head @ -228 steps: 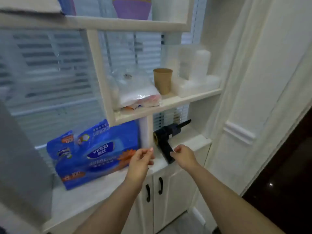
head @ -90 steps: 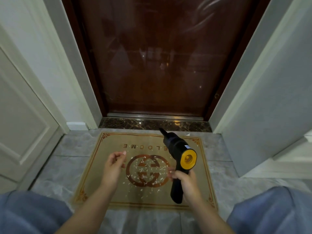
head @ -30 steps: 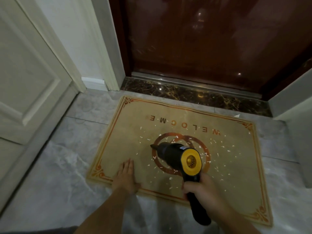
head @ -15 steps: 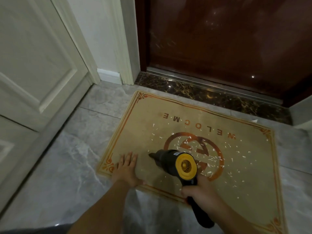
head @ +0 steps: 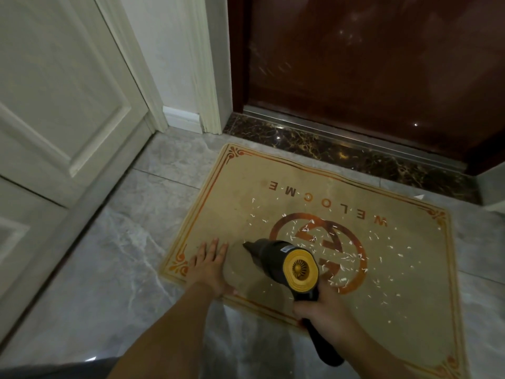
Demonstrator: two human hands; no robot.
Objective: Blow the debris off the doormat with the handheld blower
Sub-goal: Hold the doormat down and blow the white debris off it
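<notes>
A tan doormat [head: 240, 187] with a red border, a round logo and the word WELCOME lies on the grey floor before a dark door. Small white bits of debris [head: 352, 253] are scattered over its middle and right side. My right hand [head: 318, 310] grips the handle of a black handheld blower [head: 273, 258] with a yellow rear intake. Its nozzle points left and down at the mat, close to my left hand [head: 209, 265]. That hand lies flat, fingers spread, on the mat's near left corner.
A dark brown door [head: 369, 64] with a dark marble threshold [head: 314, 149] stands behind the mat. A cream panelled door [head: 60, 86] and white door frame [head: 202, 64] are on the left. Grey marble floor tiles [head: 114, 255] surround the mat.
The view has shifted left and closer to the mat. The mat's left side near the nozzle holds less debris than a second ago. Both hands keep their places.
</notes>
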